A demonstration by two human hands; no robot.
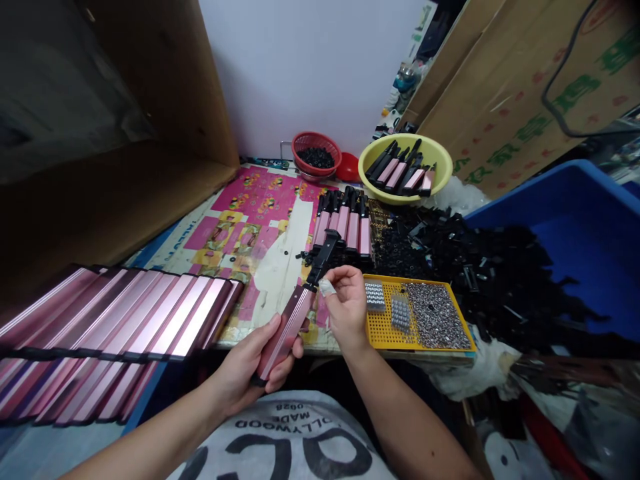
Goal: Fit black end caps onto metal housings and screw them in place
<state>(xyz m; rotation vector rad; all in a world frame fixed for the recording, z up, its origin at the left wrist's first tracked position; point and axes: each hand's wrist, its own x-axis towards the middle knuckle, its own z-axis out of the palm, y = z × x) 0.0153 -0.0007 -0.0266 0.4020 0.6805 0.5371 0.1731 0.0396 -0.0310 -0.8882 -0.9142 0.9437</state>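
My left hand (270,357) is wrapped round the pink metal body of a selfie stick (290,327), or something much like one. It tilts up and away from me, with a jointed black head (324,257) at its far end. My right hand (347,307) is beside the joint below that head, thumb and fingertips pinched together. White wrapping (327,287) covers one fingertip; whatever lies in the pinch is too small to make out. Just beyond the head stands a bunch of similar pink sticks (353,230) with black tops.
Rows of pink bodies (165,313) lie at left. A yellow tray (420,347) of small metal parts sits at right, before a heap of black parts (500,267) and a blue bin (560,207). Behind are a red basket (300,143) and a yellow basin (445,163).
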